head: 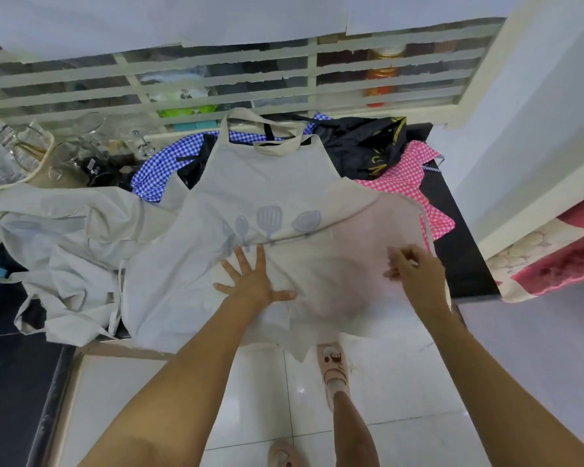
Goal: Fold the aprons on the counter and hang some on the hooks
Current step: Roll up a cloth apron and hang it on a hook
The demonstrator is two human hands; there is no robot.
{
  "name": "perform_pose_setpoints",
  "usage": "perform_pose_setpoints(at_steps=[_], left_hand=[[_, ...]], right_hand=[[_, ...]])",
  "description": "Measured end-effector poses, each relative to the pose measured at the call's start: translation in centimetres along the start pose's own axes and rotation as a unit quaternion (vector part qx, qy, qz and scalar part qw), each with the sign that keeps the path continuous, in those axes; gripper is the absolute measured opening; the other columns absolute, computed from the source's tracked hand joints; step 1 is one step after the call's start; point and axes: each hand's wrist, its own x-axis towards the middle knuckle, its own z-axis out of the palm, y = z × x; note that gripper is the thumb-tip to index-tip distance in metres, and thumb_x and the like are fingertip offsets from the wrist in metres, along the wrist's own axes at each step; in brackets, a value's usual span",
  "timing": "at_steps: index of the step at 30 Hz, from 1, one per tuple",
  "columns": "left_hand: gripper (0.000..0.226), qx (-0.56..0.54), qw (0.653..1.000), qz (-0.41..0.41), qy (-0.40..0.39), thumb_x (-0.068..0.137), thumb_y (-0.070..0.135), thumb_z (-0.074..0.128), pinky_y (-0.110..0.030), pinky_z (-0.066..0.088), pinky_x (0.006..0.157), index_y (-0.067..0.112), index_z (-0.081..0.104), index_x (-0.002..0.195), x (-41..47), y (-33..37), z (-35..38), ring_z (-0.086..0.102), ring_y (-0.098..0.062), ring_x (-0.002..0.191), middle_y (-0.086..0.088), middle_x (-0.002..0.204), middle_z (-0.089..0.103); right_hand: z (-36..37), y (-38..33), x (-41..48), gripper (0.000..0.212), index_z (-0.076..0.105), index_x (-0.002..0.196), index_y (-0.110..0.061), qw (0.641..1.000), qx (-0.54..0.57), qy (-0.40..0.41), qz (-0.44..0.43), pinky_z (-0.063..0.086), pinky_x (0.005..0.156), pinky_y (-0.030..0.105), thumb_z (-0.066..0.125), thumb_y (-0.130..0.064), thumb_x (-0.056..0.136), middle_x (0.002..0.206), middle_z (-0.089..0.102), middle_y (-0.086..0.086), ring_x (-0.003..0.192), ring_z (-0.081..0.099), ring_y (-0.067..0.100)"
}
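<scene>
At the left, a crumpled beige cloth apron lies heaped on the dark counter. Beside it, a flat beige cotton apron with a grey utensil print runs lengthwise away from us, neck loop far, hem hanging over the near edge. Our left hand presses its middle, fingers straight and spread. Our right hand, near its right edge, is blurred; we cannot tell whether its fingers pinch cloth.

Left hand is pressing flat, fingers spread, on the beige apron, lower middle; right hand, blurred, is sitting at that apron's right edge, grip indeterminate.
</scene>
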Motion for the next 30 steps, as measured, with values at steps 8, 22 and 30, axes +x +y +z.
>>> perform_pose_setpoints(at_steps=[8,22,30], left_hand=[[0.131,0.025,0.999,0.017,0.017,0.063,0.073,0.069,-0.075,0.001,0.103,0.036,-0.026,0.146,0.4,-0.6,-0.2,-0.029,-0.043,0.139,-0.005,0.151,-0.039],[0.101,-0.008,0.973,0.049,0.227,0.076,0.058,0.069,-0.064,-0.001,0.11,0.019,0.016,0.152,-1.4,-1.3,3.4,-0.001,-0.04,0.146,-0.017,0.159,0.001],[0.024,-0.444,0.876,0.104,0.157,0.09,0.02,0.064,-0.02,0.04,0.058,0.008,0.057,0.07,-10.3,-1.2,11.2,0.046,-0.008,0.055,-0.001,0.062,0.054]], right_hand=[[-1.5,11.9,-5.4,0.066,0.041,0.138,-0.009,0.926,0.087,-0.025,0.367,0.048,0.098,0.042,0.073,-0.003,0.081,0.118,0.057,0.018,0.104,0.061,0.029],[-1.7,12.2,-9.8,0.014,0.059,0.104,-0.008,0.944,0.047,-0.157,0.288,0.047,0.083,0.032,0.059,-0.016,0.092,0.091,0.067,0.004,0.083,0.063,0.02],[-0.8,6.4,-11.8,0.022,0.052,0.1,-0.006,0.889,0.304,-0.19,0.285,0.054,0.067,0.026,0.044,0.006,0.084,0.065,0.048,0.001,0.053,0.041,0.013]])
